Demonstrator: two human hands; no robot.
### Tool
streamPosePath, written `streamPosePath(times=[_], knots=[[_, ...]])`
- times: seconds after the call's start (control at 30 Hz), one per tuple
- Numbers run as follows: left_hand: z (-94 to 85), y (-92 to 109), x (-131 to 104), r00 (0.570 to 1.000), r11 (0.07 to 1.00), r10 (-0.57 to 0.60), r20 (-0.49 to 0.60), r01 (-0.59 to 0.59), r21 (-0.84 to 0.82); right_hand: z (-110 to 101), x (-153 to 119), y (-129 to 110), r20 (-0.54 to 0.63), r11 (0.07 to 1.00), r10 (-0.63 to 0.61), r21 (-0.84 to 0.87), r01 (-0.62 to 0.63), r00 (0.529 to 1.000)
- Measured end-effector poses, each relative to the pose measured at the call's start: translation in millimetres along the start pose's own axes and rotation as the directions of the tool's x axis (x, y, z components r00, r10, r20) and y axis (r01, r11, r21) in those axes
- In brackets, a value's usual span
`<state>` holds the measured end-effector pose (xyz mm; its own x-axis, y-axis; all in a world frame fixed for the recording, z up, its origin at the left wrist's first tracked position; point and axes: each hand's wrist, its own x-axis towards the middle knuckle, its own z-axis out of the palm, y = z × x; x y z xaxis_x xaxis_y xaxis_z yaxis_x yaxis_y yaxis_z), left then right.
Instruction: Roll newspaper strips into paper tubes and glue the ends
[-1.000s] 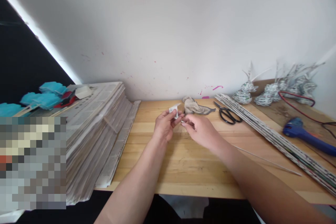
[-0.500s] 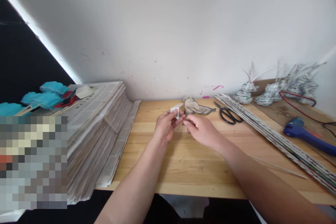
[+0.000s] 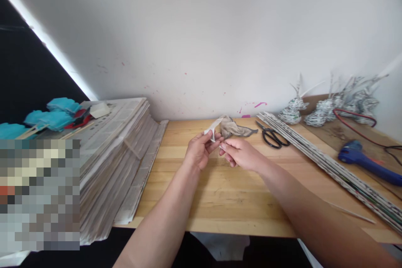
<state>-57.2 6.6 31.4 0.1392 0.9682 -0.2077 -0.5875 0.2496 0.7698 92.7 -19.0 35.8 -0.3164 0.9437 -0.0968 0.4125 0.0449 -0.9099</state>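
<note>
In the middle of a light wooden table, seen from the head camera, a person's two bare hands meet close together, just above the tabletop. The left hand pinches a white paper strip narrowly between thumb and fingers; the strip slants up and to the right from the thumb. Just beside it, the right hand has thumb and forefinger pressed together on a small pale tip. A thin white rod shows beyond the right forearm, roughly in line with that pinch; the forearm hides the stretch between. Behind the hands lies a crumpled grey-brown cloth. To its right are black-handled scissors, then a long bundle of paper rods running diagonally towards the lower right. Farther right are a blue glue gun and woven paper figures near the wall. On the left stands a tall stack of newspapers, with turquoise pieces beyond it.
</note>
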Motion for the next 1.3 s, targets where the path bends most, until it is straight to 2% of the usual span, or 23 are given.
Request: streamPosePath(times=[0.07, 0.13, 0.2, 0.27, 0.33, 0.4, 0.5, 0.57, 0.63, 0.83, 1.03, 1.17, 1.3], knots=[[0.2, -0.3, -0.3, 1.000, 1.000, -0.003, -0.002, 0.003, 0.002, 0.7, 0.3, 1.0, -0.007, 1.000, -0.007, 0.000, 0.007, 1.000], [0.4, -0.3, -0.2, 1.000, 1.000, 0.007, -0.013, -0.007, 0.001, 2.4, -0.4, 1.2, -0.113, 0.982, -0.123, -0.154, 0.105, 0.986], [0.4, 0.0, 0.3, 1.000, 1.000, 0.018, -0.023, -0.018, 0.000, 4.3, -1.6, 0.9, -0.205, 0.911, -0.280, -0.364, 0.192, 0.938], [0.1, 0.4, 0.9, 0.999, 1.000, 0.021, -0.028, -0.021, 0.001, 5.6, -2.2, 0.4, -0.222, 0.840, -0.373, -0.494, 0.226, 0.901], [-0.3, 0.7, 1.2, 0.999, 1.000, 0.019, -0.030, -0.018, 0.005, 5.9, -1.9, 0.1, -0.205, 0.822, -0.392, -0.516, 0.241, 0.897], [-0.2, 0.9, 0.8, 1.000, 1.000, 0.015, -0.026, -0.014, 0.011, 5.2, -0.9, 0.1, -0.190, 0.880, -0.323, -0.421, 0.220, 0.927], [0.9, 1.6, -0.9, 1.000, 1.000, 0.006, 0.003, -0.006, 0.017, 3.1, 0.7, 0.6, -0.092, 0.998, -0.043, -0.050, 0.039, 0.995], [1.5, 1.9, -2.2, 1.000, 1.000, -0.002, 0.031, 0.001, 0.025, 1.4, 1.4, 1.1, 0.014, 0.978, 0.099, 0.181, -0.100, 0.995], [1.4, 1.9, -3.1, 0.998, 0.999, -0.008, 0.058, 0.006, 0.035, 0.0, 1.7, 1.5, 0.061, 0.945, 0.147, 0.286, -0.158, 0.987], [-1.6, 1.1, -0.5, 0.995, 0.999, 0.005, 0.100, -0.009, 0.038, -1.0, 1.8, 1.5, 0.032, 0.963, 0.126, 0.238, -0.130, 0.992], [-3.6, 1.2, 1.3, 0.999, 0.996, 0.024, 0.039, -0.027, 0.083, 2.3, 4.5, 5.9, -0.064, 0.984, 0.007, 0.176, 0.004, 0.998], [-5.8, -2.8, 1.5, 0.997, 0.979, 0.050, 0.063, -0.061, 0.195, 1.8, 8.1, 8.7, -0.107, 0.964, -0.029, 0.259, 0.056, 0.994], [-5.2, -5.6, 0.0, 0.990, 0.973, 0.043, 0.134, -0.073, 0.220, 2.5, 9.8, 6.8, -0.111, 0.933, -0.019, 0.356, 0.057, 0.994]])
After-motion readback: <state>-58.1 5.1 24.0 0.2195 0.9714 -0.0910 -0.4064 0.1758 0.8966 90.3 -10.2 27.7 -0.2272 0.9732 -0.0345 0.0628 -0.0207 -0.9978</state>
